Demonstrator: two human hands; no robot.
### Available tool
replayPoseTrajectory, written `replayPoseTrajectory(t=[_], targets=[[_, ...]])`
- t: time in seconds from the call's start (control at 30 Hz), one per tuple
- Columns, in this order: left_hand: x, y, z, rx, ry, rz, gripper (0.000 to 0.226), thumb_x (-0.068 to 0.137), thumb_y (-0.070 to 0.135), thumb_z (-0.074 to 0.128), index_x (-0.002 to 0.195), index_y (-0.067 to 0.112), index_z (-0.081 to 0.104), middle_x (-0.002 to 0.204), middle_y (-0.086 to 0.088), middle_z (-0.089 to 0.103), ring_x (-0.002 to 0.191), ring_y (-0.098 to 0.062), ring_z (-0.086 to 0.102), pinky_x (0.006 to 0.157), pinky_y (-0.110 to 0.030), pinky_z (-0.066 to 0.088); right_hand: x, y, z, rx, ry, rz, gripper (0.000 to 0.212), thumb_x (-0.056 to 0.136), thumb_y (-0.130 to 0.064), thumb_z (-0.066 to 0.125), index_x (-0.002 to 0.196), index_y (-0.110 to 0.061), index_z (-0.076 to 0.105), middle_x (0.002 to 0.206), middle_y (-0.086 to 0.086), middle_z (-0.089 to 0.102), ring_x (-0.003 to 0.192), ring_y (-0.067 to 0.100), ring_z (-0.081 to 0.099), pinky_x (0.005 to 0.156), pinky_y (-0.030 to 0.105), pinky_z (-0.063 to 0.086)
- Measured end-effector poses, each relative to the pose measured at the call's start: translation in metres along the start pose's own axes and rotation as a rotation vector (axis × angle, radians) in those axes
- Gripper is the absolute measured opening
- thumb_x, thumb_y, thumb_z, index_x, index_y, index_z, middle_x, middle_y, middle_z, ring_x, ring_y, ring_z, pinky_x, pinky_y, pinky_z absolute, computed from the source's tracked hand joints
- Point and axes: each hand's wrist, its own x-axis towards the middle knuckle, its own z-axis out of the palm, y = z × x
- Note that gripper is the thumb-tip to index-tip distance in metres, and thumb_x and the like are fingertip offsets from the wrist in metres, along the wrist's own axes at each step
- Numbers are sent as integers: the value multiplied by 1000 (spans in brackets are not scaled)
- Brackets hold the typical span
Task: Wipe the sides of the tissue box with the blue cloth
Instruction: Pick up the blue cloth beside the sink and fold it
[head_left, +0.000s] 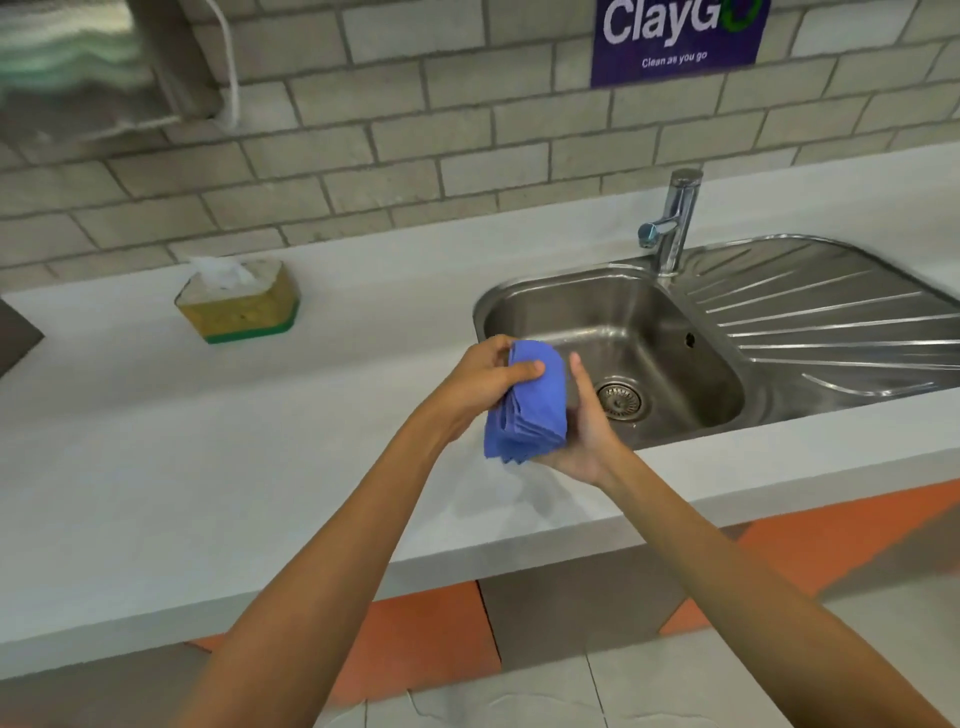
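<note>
The folded blue cloth (527, 405) is held between both hands above the counter's front part, just left of the sink. My left hand (483, 382) grips its upper left side, thumb across the top. My right hand (587, 426) supports it from the right and below, fingers straight. The tissue box (240, 306), yellow with a green base and a white tissue sticking out on top, stands on the counter at the back left, well apart from both hands.
A steel sink (701, 364) with a drain and ribbed drainboard lies to the right, with a chrome tap (675, 223) behind it. The pale counter (208, 467) runs along a brick wall. A dark object (15, 332) touches the left edge.
</note>
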Motion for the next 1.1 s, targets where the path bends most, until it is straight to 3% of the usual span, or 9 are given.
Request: replayPoseTrajectory(t=[0.07, 0.2, 0.43, 0.5, 0.63, 0.7, 0.87, 1.0, 1.1], targets=[[-1, -1, -14, 19, 47, 17, 23, 88, 13, 62, 109, 9, 57, 95, -7, 64, 79, -15, 62, 67, -19, 53, 4, 3, 10, 138, -76, 9, 76, 74, -74, 43, 103, -10, 73, 108, 13, 72, 94, 30, 70, 81, 42, 57], [1, -18, -52, 194, 265, 89, 27, 84, 10, 66, 109, 0, 61, 98, -10, 62, 88, -23, 57, 84, -38, 50, 20, 9, 32, 130, -105, -18, 55, 78, -53, 55, 105, -9, 71, 104, 13, 73, 90, 28, 71, 79, 41, 57], [4, -46, -135, 319, 476, 115, 38, 82, 24, 69, 116, 7, 62, 108, -10, 64, 83, -19, 58, 71, -25, 49, 73, 23, 101, -108, -73, 15, 33, 89, -31, 53, 114, -11, 61, 104, 9, 71, 87, 26, 69, 68, 37, 58], [0, -53, -169, 161, 445, 58, 45, 82, 32, 69, 120, 10, 59, 114, -7, 64, 87, -18, 62, 70, -22, 50, 90, 25, 127, -123, -77, 32, 37, 88, -31, 52, 119, -11, 58, 107, 10, 67, 89, 27, 67, 70, 39, 57], [-16, -69, -241, -295, 62, -85, 43, 88, 46, 55, 121, 21, 62, 125, -5, 67, 112, -20, 64, 92, -34, 53, 126, 34, 184, -255, -94, 69, 27, 87, -33, 51, 106, -17, 62, 99, 8, 69, 86, 30, 65, 74, 47, 50], [-22, -74, -271, -430, -11, -65, 31, 88, 42, 54, 110, 26, 70, 116, -1, 72, 107, -17, 68, 83, -31, 58, 144, 42, 215, -345, -89, 78, 25, 86, -34, 52, 101, -17, 62, 93, 7, 68, 81, 28, 64, 67, 41, 47], [-29, -83, -332, -491, 109, -61, 22, 88, 30, 57, 104, 20, 69, 98, -1, 77, 88, -15, 73, 70, -26, 60, 190, 67, 277, -453, -78, 58, 35, 86, -35, 54, 113, -14, 59, 102, 6, 67, 87, 21, 64, 72, 32, 52], [-29, -96, -377, -612, 160, -57, 25, 92, 34, 50, 100, 18, 69, 86, -2, 79, 74, -16, 74, 60, -26, 59, 225, 83, 304, -744, -2, -2, 51, 83, -44, 60, 126, -16, 56, 131, 2, 59, 121, 18, 52, 109, 44, 37], [-27, -107, -398, -765, 162, -82, 32, 91, 40, 49, 98, 17, 70, 87, -6, 78, 72, -21, 74, 62, -32, 61, 246, 90, 321, -781, -66, 19, 48, 83, -42, 61, 124, -17, 58, 129, 1, 59, 119, 17, 52, 103, 39, 41]])
